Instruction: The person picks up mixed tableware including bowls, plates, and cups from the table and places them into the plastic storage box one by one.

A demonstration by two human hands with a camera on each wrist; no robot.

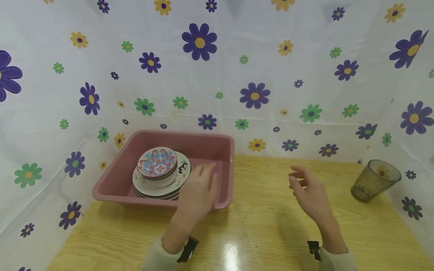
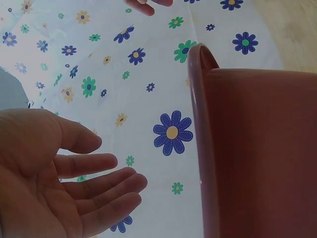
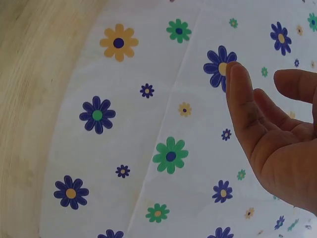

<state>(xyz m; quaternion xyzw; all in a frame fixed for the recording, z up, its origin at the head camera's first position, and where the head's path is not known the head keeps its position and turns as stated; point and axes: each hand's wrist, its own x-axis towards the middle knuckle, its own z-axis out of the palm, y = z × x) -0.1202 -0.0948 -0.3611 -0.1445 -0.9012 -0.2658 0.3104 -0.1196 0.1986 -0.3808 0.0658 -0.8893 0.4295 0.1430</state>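
My left hand [image 1: 197, 192] hovers over the front right part of a pink plastic basin [image 1: 217, 141], fingers extended and holding nothing. In the left wrist view its fingers [image 2: 106, 191] are spread, with the basin's rim [image 2: 202, 148] beside them. Inside the basin, toward the left, several plates [image 1: 181, 177] are stacked, the top one patterned. On them sit nested bowls [image 1: 157, 162], the uppermost painted red and blue. My right hand [image 1: 310, 192] is in the air over the table right of the basin, its fingers loosely bent around nothing. The right wrist view shows the hand [image 3: 277, 134] without any object.
A tinted, see-through glass [image 1: 374, 180] stands at the right side of the wooden table [image 1: 257, 210]. A white sheet [image 1: 223, 71] printed with flowers surrounds the table at the back and both sides.
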